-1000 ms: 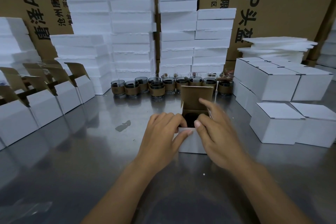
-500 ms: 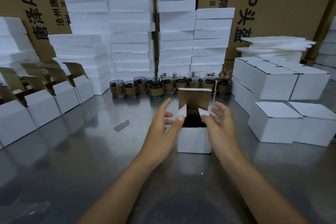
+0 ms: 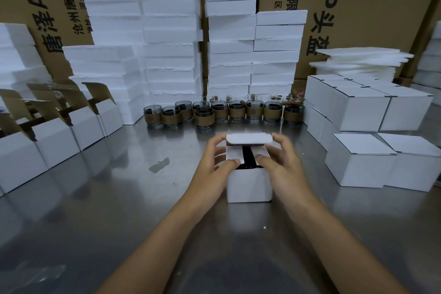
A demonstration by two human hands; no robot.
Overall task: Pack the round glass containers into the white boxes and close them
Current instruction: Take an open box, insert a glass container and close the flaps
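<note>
Sitting on the tabletop, the white box is half closed. The left hand and right hand grip it: thumbs push its side flaps down, fingers hold its lid. Behind the box stands a row of glass containers.

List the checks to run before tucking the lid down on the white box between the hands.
1. White cardboard box upright on the steel table: ok.
2. Two small side flaps folded inward: ok, thumbs press them, with a dark gap between.
3. White lid flap bent forward over the opening: ok, not yet tucked.
4. Left grip and right grip holding the lid's ends: ok.
5. Glass container seated inside: cannot tell, only darkness shows through the gap.
</note>
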